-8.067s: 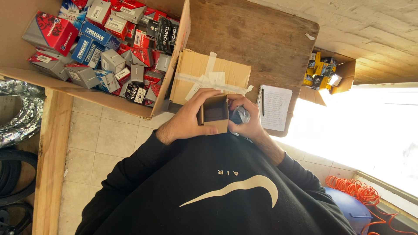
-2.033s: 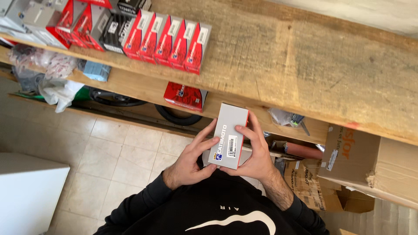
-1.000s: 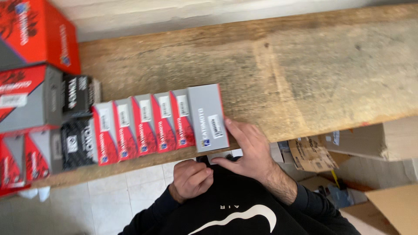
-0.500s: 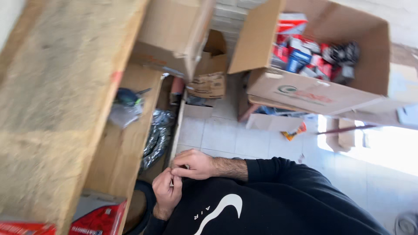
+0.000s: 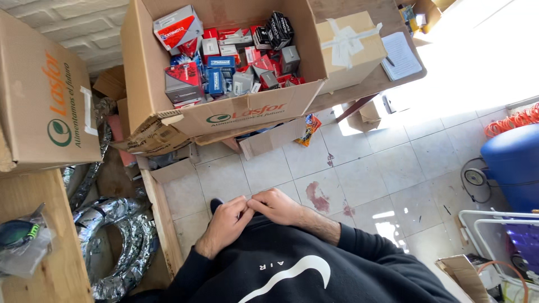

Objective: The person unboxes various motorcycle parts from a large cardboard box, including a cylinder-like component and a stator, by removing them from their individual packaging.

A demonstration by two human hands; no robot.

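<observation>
My left hand (image 5: pixel 224 224) and my right hand (image 5: pixel 278 206) rest together against my black sweater, low in the view. Their fingertips touch and the fingers are curled, with nothing visible in either hand. Ahead of them, a large open cardboard carton (image 5: pixel 247 112) stands on a wooden table. It is filled with several small red, grey, blue and black product boxes (image 5: pixel 224 62). The hands are well short of the carton, above the tiled floor.
A taped smaller carton (image 5: pixel 348 47) and a notepad (image 5: pixel 401 55) lie right of the big carton. A closed carton (image 5: pixel 42 95) sits on a wooden shelf (image 5: pixel 48 247) at left, above a foil duct hose (image 5: pixel 120 235). A blue tank (image 5: pixel 514 165) stands at right.
A second ago my right hand was setting a grey box beside a row of red boxes on the wooden shelf. Both hands are now empty and together, and my view has turned to the open carton.
</observation>
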